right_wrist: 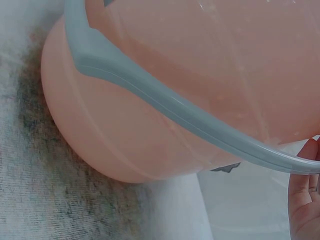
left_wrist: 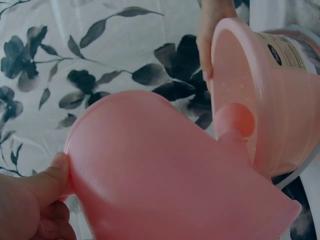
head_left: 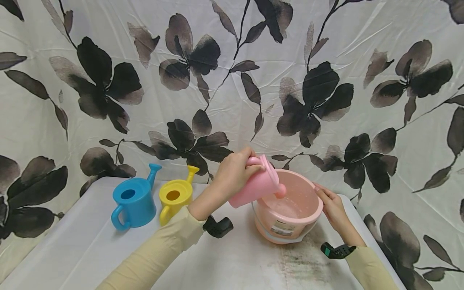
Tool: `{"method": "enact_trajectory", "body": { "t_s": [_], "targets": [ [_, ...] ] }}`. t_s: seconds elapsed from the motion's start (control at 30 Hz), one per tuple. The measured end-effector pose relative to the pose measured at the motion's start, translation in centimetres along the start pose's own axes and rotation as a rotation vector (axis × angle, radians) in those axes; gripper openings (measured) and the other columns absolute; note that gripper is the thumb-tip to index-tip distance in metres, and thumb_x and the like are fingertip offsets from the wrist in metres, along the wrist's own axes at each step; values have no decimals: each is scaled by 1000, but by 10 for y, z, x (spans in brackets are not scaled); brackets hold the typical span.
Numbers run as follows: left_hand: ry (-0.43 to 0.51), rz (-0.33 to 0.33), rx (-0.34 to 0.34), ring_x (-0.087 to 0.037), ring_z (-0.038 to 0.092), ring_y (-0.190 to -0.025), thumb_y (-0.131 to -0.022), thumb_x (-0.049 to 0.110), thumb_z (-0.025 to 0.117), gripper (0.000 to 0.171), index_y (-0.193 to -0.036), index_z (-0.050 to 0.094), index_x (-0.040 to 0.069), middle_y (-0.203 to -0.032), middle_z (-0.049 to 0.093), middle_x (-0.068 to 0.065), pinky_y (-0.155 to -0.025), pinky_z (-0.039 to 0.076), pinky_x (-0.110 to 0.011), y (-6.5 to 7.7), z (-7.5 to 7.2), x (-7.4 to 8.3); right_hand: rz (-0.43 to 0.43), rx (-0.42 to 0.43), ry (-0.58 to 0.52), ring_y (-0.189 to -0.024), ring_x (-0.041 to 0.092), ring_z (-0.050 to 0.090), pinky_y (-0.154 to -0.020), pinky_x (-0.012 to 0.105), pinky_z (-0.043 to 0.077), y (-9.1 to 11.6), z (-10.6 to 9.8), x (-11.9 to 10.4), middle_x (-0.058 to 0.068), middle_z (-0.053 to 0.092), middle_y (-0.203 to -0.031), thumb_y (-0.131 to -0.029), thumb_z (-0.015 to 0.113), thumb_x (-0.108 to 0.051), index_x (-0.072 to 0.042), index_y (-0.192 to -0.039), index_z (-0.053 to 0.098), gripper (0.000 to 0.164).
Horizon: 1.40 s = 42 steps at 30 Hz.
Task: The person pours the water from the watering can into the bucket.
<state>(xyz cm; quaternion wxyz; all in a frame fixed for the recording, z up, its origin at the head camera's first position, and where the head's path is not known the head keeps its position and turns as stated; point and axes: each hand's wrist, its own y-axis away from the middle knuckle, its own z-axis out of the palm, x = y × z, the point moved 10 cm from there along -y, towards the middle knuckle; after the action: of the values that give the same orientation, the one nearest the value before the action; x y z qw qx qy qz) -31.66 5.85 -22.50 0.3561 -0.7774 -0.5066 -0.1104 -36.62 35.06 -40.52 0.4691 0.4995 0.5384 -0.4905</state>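
Note:
My left hand (head_left: 237,171) grips the handle of a pink watering can (head_left: 259,185), which is tilted with its round spout head over the mouth of a pink bucket (head_left: 291,219). In the left wrist view, the can's smooth base (left_wrist: 150,150) faces the camera and the thumb presses beside the handle. My right hand (head_left: 333,207) rests against the bucket's right rim with its fingers fairly straight. Small droplets or specks dot the bucket's inner wall. Across the bucket's side in the right wrist view hangs its grey carrying handle (right_wrist: 175,107).
A blue watering can (head_left: 135,203) and a yellow watering can (head_left: 176,195) stand upright at the left of the white table (head_left: 217,262). Dark stains (head_left: 308,257) mark the tabletop in front of the bucket. Behind everything hangs a floral curtain (head_left: 232,100).

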Motion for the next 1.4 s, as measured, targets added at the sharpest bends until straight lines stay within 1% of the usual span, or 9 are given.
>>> {"method": "enact_trajectory", "body": {
  "t_s": [0.4,0.97,1.4],
  "targets": [
    [-6,16,9,-25,62,-79,-87,29,70,23,-95,59,11,-89,70,-10,-70,47,-36,3,0,1,-4,-2,-3,-100,-15,56,-84,10,48,3,1,1,-31,57,-102,-101,46,-34,10,-146,25,66],
    [20,34,13,-24,62,-79,-87,29,71,23,-96,60,11,-90,71,-9,-71,48,-36,0,0,-2,-20,10,-5,-100,-14,57,-84,10,48,5,3,0,-31,58,-102,-102,46,-32,12,-145,25,65],
    [44,58,40,-25,63,-80,-86,28,71,23,-96,60,11,-92,71,-9,-71,49,-37,-1,-1,-6,0,31,9,-99,-16,55,-84,9,47,5,2,1,-32,57,-101,-101,47,-34,10,-146,26,66]
  ]
}}
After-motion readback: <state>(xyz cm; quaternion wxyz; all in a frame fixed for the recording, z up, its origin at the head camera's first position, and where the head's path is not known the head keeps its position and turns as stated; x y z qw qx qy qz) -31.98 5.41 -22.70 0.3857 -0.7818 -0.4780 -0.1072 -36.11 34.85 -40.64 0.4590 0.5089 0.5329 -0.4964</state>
